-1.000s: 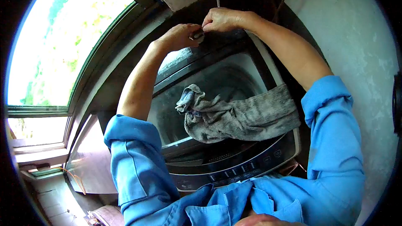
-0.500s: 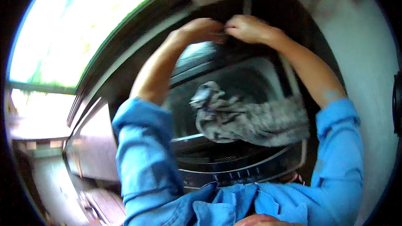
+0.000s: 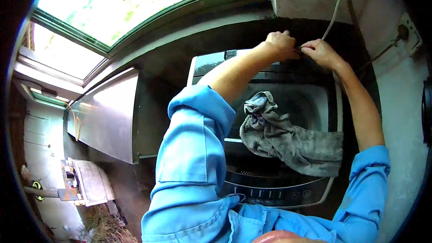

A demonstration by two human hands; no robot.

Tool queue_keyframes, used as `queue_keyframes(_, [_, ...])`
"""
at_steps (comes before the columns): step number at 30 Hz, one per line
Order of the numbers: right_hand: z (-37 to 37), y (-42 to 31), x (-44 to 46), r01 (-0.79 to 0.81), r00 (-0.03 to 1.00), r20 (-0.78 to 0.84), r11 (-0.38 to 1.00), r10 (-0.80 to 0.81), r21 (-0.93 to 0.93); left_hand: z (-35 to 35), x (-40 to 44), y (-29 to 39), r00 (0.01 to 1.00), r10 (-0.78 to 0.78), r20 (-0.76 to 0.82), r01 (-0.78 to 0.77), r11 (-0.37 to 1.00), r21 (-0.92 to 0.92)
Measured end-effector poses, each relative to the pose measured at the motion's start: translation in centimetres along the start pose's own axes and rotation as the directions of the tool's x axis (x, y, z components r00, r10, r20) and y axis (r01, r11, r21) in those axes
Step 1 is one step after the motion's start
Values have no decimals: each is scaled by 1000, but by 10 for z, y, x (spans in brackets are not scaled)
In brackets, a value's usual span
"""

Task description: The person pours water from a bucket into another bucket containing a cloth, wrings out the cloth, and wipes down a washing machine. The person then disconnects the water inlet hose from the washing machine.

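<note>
Both my hands meet above the back edge of a top-loading washing machine (image 3: 265,192). My left hand (image 3: 282,46) is closed, with its fingers curled toward the right one. A pinch closes my right hand (image 3: 322,54) on something small and dark between the two hands, too small to make out. A thin pale hose or cord (image 3: 335,13) comes down the wall to just behind the right hand; whether it is touched cannot be seen. Nearer to me, a crumpled grey towel (image 3: 297,146) lies across the machine's top, one end hanging toward the control panel.
A wall socket (image 3: 408,36) with a plugged-in dark cable is on the right wall. To the left stands a metallic-looking cabinet (image 3: 105,114) under a bright window (image 3: 135,9). Farther left on the floor side is a pale box-like object (image 3: 92,180).
My view has turned, so machine, towel and hands appear farther right. My hands stay close together at the machine's back edge. The towel still lies on the machine.
</note>
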State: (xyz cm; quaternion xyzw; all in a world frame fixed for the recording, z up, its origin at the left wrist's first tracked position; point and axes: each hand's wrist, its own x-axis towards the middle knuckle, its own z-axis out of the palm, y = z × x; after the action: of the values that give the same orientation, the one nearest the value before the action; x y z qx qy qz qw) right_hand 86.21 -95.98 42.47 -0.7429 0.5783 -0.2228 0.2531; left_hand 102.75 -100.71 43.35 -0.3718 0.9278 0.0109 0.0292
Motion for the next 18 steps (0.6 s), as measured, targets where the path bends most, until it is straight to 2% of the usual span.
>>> queue_keyframes(2, [-2,-3,2,-80,994,72,997,81,-21,-7,0,-6,998,52,20,-51,997,-64])
queue_keyframes(4, [-1,-6,-1,-60,998,30,998,60,-9,-6,4,-18,917,394,-62,-398,905,-148])
queue_keyframes(5, [0,-8,-2,-42,999,-10,999,42,3,-3,6,-18,930,366,5,-364,926,-98])
queue_keyframes(6, [0,-8,-2,-42,999,-11,999,42,4,-1,5,-20,930,366,6,-364,926,-98])
queue_keyframes(9, [2,-2,0,-29,999,-22,1000,28,-6,10,7,-21,921,385,-57,-389,908,-157])
queue_keyframes(12, [4,4,5,-12,1000,0,1000,12,-25,15,12,-15,936,341,-83,-349,929,-119])
queue_keyframes(14, [5,5,6,45,992,-115,998,-49,-44,1,7,-3,995,91,50,-83,987,-140])
queue_keyframes(15, [4,5,8,46,992,-116,998,-50,-43,3,10,2,995,91,50,-83,987,-138])
queue_keyframes(17, [0,4,13,-33,997,-64,999,31,-41,6,16,10,996,-52,77,60,991,-116])
queue_keyframes(18, [-1,6,16,-30,998,-65,999,27,-42,7,15,7,996,-55,74,63,991,-115])
